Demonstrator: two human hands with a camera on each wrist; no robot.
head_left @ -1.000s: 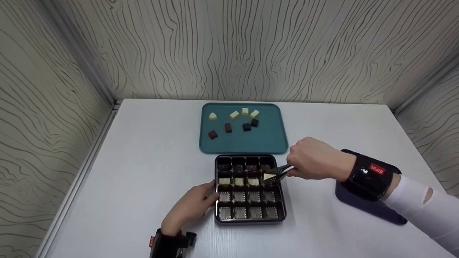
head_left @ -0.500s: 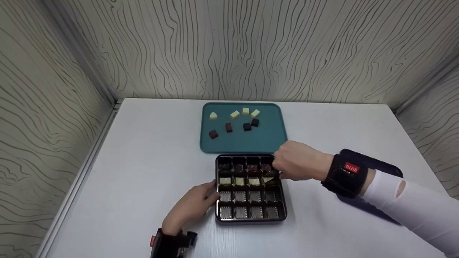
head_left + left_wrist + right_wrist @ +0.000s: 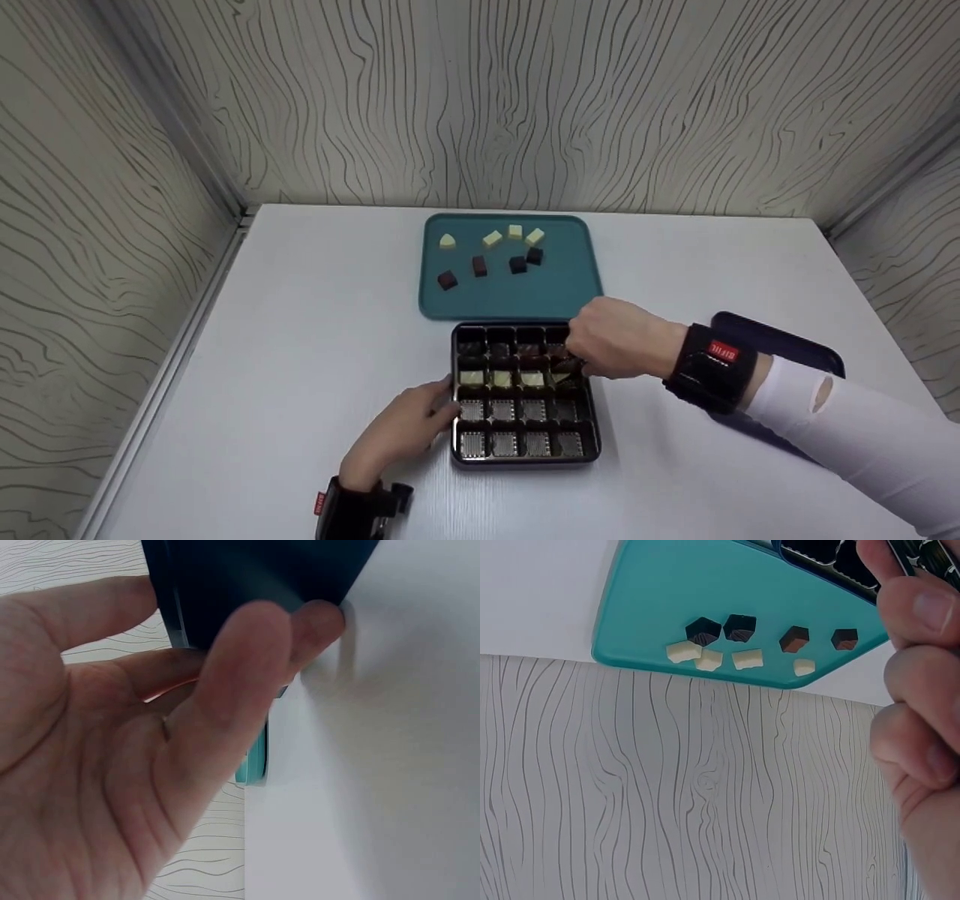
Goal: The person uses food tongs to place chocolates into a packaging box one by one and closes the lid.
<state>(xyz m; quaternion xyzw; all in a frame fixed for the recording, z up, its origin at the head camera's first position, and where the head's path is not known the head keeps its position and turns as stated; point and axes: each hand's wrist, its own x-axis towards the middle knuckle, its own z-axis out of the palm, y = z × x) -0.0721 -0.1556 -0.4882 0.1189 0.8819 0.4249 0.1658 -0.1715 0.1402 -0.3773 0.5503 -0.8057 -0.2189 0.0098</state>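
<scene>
A dark box [image 3: 525, 461] divided into square compartments stands at the middle of the table. Dark and brown chocolates lie in its back row, white ones in the second. My left hand [image 3: 401, 427] rests its fingers against the box's left wall, thumb extended along it in the left wrist view. Above the back right corner my right hand [image 3: 619, 339] grips a pair of tongs [image 3: 901, 556], fingers curled round them. The tong tips reach into the second row's rightmost compartment, at a white chocolate [image 3: 560, 379]. Whether the tips still pinch it I cannot tell; they are partly hidden.
Behind the box lies a teal tray [image 3: 487, 301] with several white, brown and dark chocolates. A dark blue tray [image 3: 780, 345] lies at the right, partly under my right forearm. Wood-patterned panels [image 3: 495, 105] enclose the table at the back and sides.
My right hand has moved left and lowered the tongs with the white chocolate into the second row's rightmost compartment. My left hand has kept its place on the box.
</scene>
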